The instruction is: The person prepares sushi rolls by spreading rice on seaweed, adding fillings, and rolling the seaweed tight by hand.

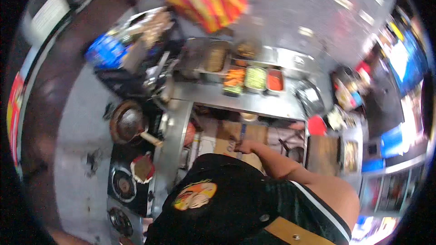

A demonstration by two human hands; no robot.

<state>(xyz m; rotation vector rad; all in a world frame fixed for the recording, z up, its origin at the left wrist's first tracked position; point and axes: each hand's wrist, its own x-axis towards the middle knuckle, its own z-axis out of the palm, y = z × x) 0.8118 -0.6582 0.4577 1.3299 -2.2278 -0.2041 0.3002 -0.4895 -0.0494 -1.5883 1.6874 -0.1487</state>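
My right arm reaches down past my black apron (231,197), which bears a printed logo. My right hand (246,147) is at a cardboard box (226,144) with a blue strip, in the open space below the steel counter (211,93). The hand is blurred, and its grip on the box cannot be made out. At the apron's left edge, a small skin-coloured patch (147,224) may be part of my left hand; the rest is hidden.
A wok (129,122) with a wooden handle sits on the stove at left, above round burners (124,184). Metal pans of sliced orange food (234,77), pale green shreds (255,78) and red food (274,80) line the counter. A cutting board (323,154) lies at right.
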